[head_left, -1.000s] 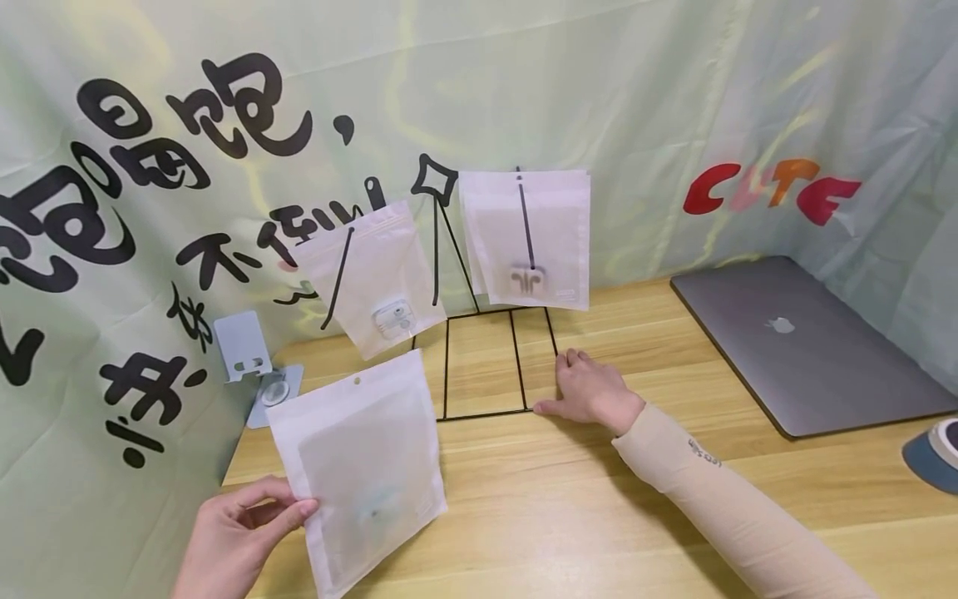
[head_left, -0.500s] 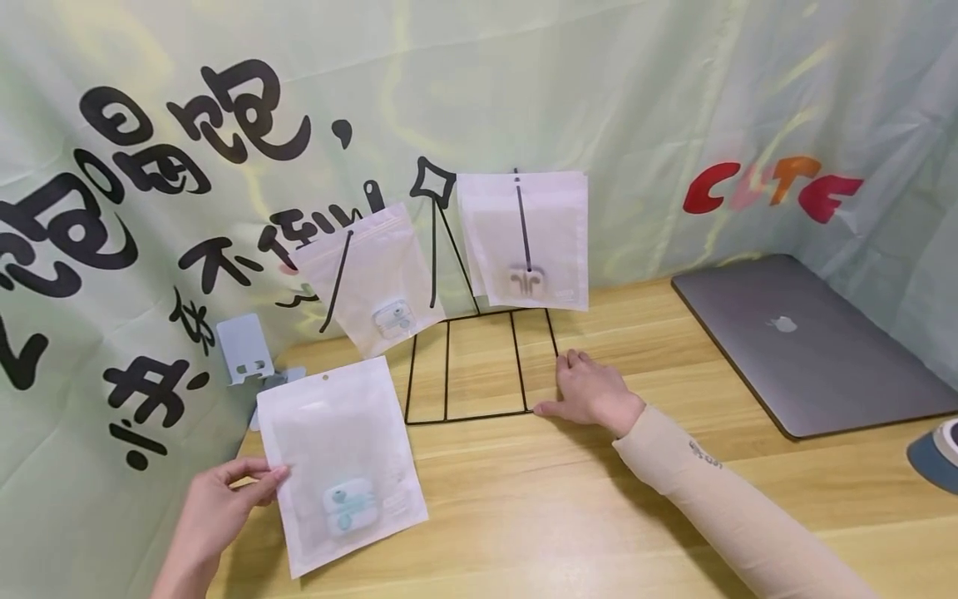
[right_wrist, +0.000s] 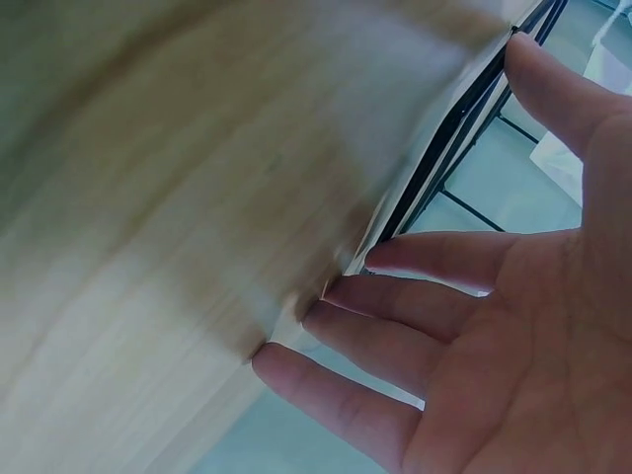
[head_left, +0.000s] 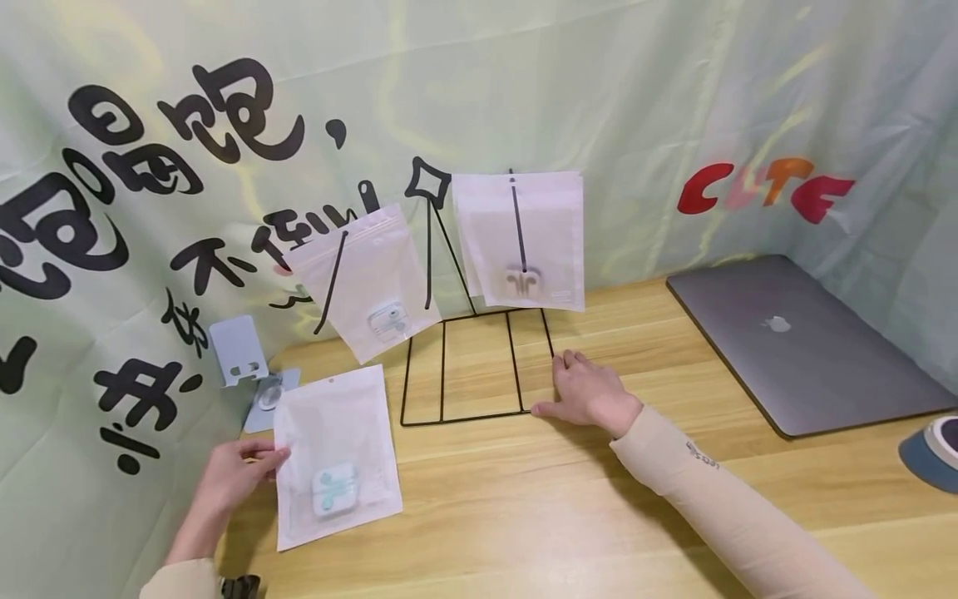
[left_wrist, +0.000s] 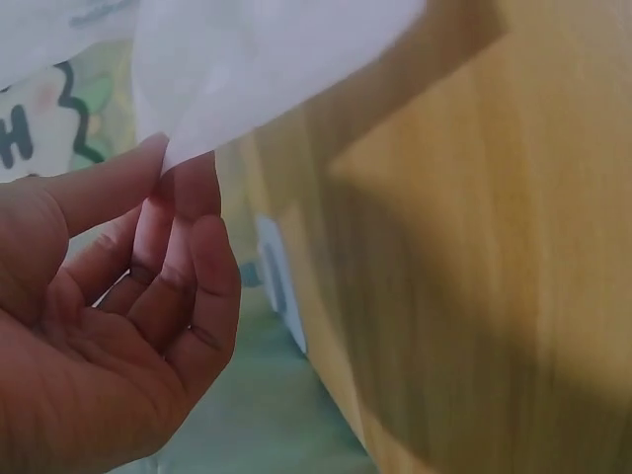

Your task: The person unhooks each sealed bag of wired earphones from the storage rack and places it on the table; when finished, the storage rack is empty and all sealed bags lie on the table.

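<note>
My left hand (head_left: 235,478) pinches the left edge of a white plastic pouch (head_left: 329,433); white earphones in a clear case (head_left: 334,489) show through its lower part. In the left wrist view, thumb and forefinger meet at the corner of the pouch (left_wrist: 257,69). A black wire display rack (head_left: 464,418) stands on the table. My right hand (head_left: 587,391) rests at the right side of its base, thumb at the front corner. In the right wrist view, its fingers (right_wrist: 385,341) are nearly straight, with fingertips on the wood and at the black wire.
Two hooks of the rack bear hung pouches, one at left (head_left: 367,274) and a stack at right (head_left: 554,225); a middle hook is bare. A pale blue phone stand (head_left: 239,345) is behind the held pouch. A closed laptop (head_left: 816,349) lies right, near a blue-and-white object (head_left: 931,457).
My left hand has brought the pouch back and down toward the table at left, turning its face so the earphones show clearly. The right hand stays on the rack's base.
</note>
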Available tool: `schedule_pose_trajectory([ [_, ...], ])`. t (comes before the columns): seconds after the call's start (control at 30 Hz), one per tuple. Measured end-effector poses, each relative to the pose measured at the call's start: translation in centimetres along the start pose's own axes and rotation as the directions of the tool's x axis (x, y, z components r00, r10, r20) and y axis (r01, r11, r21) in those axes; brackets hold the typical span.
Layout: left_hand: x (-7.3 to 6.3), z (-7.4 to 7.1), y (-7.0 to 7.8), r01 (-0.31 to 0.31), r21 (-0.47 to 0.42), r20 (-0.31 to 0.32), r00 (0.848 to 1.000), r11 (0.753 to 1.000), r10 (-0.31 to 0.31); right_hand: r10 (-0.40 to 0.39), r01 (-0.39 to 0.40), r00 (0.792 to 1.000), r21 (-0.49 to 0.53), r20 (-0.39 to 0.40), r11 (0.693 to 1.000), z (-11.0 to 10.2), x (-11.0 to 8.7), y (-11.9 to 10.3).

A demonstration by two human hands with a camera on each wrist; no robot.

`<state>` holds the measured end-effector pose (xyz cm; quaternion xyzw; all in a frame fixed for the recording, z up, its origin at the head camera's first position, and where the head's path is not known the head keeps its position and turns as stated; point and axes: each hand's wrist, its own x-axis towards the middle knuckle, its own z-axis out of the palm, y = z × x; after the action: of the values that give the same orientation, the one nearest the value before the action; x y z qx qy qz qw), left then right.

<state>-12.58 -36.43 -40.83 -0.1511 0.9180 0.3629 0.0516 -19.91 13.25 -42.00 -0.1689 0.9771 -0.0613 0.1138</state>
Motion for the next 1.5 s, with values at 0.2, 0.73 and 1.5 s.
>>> schedule_pose_trajectory([
  [0.2,1.2,0.7,-0.2,-0.005,0.007,0.015,1.0,1.0,0.005,0.001,-0.001,1.0,0.0,-0.01,1.0,-0.1,0.0,0.0],
  [0.73,3.6,1.7,-0.8,0.082,-0.033,0.004,0.997,0.996,-0.082,0.01,-0.01,1.0,0.013,-0.009,1.0,0.0,-0.1,-0.2],
  [1.5,3.9,1.3,-0.9,0.112,-0.068,0.051,0.993,0.991,-0.109,0.017,-0.017,1.0,0.015,-0.015,1.0,0.1,-0.1,-0.1],
])
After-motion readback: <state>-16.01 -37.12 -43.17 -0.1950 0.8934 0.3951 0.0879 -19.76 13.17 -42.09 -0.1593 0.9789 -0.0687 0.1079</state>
